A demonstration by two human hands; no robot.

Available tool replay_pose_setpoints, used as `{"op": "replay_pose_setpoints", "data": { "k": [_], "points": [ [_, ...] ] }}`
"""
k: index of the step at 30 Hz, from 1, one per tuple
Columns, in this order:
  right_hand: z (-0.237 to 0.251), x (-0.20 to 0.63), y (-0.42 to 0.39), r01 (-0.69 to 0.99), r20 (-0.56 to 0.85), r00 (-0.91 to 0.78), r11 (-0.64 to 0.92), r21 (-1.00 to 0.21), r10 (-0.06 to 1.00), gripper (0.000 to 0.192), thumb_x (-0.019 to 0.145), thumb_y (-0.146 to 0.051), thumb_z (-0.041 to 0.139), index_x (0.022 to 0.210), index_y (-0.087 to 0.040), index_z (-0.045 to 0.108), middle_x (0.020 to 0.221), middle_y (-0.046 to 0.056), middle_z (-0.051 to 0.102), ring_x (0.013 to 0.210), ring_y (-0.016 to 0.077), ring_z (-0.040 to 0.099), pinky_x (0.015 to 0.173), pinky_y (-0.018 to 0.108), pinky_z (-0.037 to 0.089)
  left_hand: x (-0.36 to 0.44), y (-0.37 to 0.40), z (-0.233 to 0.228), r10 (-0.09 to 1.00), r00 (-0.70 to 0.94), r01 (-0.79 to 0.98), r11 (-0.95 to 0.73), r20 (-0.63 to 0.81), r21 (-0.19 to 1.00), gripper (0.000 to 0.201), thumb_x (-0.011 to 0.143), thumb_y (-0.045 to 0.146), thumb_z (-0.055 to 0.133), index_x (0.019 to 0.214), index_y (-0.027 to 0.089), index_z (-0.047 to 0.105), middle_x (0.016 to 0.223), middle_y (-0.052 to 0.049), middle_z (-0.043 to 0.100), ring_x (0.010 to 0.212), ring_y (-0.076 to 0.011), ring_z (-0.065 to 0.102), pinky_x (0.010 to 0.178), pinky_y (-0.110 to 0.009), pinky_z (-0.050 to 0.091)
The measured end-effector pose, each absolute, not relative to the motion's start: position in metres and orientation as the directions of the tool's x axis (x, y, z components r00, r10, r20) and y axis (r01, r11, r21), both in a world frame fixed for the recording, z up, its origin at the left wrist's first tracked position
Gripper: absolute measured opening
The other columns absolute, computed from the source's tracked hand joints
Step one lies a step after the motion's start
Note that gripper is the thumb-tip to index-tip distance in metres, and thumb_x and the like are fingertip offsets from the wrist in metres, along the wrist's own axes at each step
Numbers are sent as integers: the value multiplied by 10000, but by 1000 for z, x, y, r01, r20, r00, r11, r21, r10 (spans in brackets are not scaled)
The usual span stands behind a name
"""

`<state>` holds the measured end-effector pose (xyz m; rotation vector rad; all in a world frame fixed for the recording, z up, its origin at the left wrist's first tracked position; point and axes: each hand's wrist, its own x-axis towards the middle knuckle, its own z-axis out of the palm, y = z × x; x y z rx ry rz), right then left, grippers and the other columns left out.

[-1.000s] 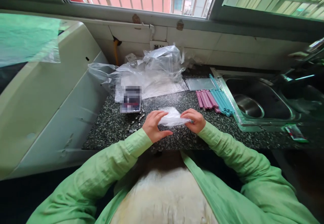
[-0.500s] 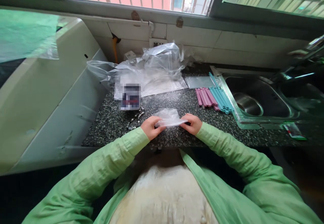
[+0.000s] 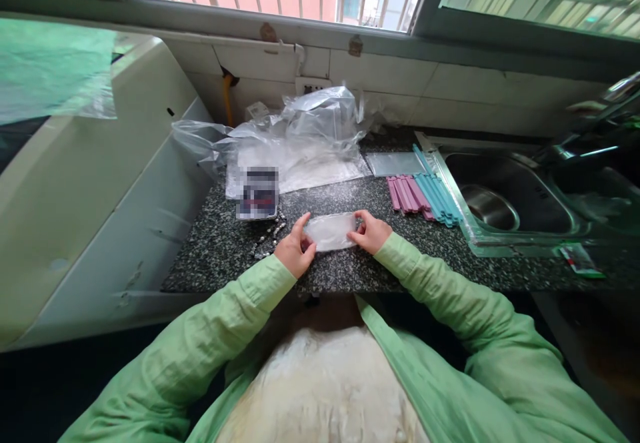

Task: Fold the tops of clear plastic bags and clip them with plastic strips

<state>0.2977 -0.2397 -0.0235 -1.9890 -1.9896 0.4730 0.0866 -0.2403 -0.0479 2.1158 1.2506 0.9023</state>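
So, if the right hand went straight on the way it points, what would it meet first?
The right hand is on the plastic, so that comes first; beyond it, likely the left hand at the other end, though depth is hard to judge.

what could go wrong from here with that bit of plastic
The thin clear plastic sheet could slip or crease unevenly, since the left hand has its thumb and index finger spread at one end. That hand might also snag the beaded strand close beside it. A stray knock could perhaps send the teal strips into the sink next to them.
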Motion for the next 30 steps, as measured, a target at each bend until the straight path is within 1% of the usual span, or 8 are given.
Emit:
{"op": "replay_pose_setpoints", "data": {
  "k": [3, 6, 9, 12, 15, 19, 24, 30],
  "points": [
    [-24, 297, -241, 918, 12, -25, 28, -396, 1000, 631, 648, -318, 647, 1219, -203, 404, 574, -44, 631, 562, 158, 605, 506, 242, 375, 83, -243, -41, 805, 386, 645, -584, 450, 492, 557, 713, 207, 508, 1253, 157, 382, 745, -32, 593, 671, -158, 554, 664, -294, 448],
    [-25, 296, -242, 924, 25, -37, 44, -379, 999, 698, 653, -321, 646, 1271, -195, 347, 568, -44, 629, 555, 161, 609, 513, 244, 380, 86, -244, -32, 626, 455, 684, -701, 633, 201, 340, 735, 262, 531, 1063, 180, 560, 951, -109, 574, 892, -235, 526, 788, -372, 409],
    [-29, 297, -243, 919, 34, -54, 63, -389, 998, 705, 651, -319, 649, 1274, -193, 343, 566, -45, 621, 550, 158, 602, 509, 240, 379, 96, -241, -28, 486, 651, 565, -823, 583, 56, 224, 768, 273, 501, 953, 193, 600, 981, -98, 574, 917, -230, 508, 790, -366, 404],
    [-35, 304, -243, 885, 117, -90, 133, -446, 989, 650, 669, -299, 635, 1251, -193, 364, 568, -52, 601, 513, 129, 568, 501, 224, 381, 104, -237, -32, 518, 762, 527, -845, 389, 93, 203, 778, 281, 478, 876, 161, 609, 928, -113, 574, 838, -216, 515, 730, -361, 428],
    [-37, 318, -244, 809, 297, -205, 333, -484, 932, 444, 734, -289, 568, 1153, -187, 459, 616, -34, 585, 504, 97, 521, 521, 211, 403, 105, -233, -40, 571, 762, 548, -820, 307, 166, 190, 781, 266, 464, 806, 146, 609, 850, -108, 565, 771, -195, 510, 703, -351, 446],
    [-35, 337, -248, 724, 454, -498, 642, -251, 739, 239, 794, -339, 504, 969, -203, 593, 768, 42, 590, 676, 131, 530, 611, 247, 424, 102, -232, -45, 573, 739, 543, -818, 354, 192, 186, 785, 259, 462, 817, 145, 605, 834, -100, 566, 773, -191, 509, 711, -345, 450],
    [-37, 337, -249, 677, 436, -661, 736, -5, 611, 203, 841, -237, 431, 867, -232, 632, 768, 42, 572, 673, 125, 482, 608, 262, 388, 102, -231, -45, 576, 731, 561, -812, 366, 160, 206, 771, 297, 495, 859, 144, 601, 835, -99, 580, 759, -196, 520, 710, -337, 445],
    [-37, 330, -244, 639, 499, -659, 769, -24, 563, 218, 834, -207, 419, 756, -199, 622, 757, 51, 565, 680, 133, 478, 605, 264, 392, 103, -233, -40, 589, 703, 579, -799, 397, 161, 351, 750, 380, 529, 967, 107, 574, 876, -121, 600, 788, -226, 543, 711, -349, 439]
  ]
}}
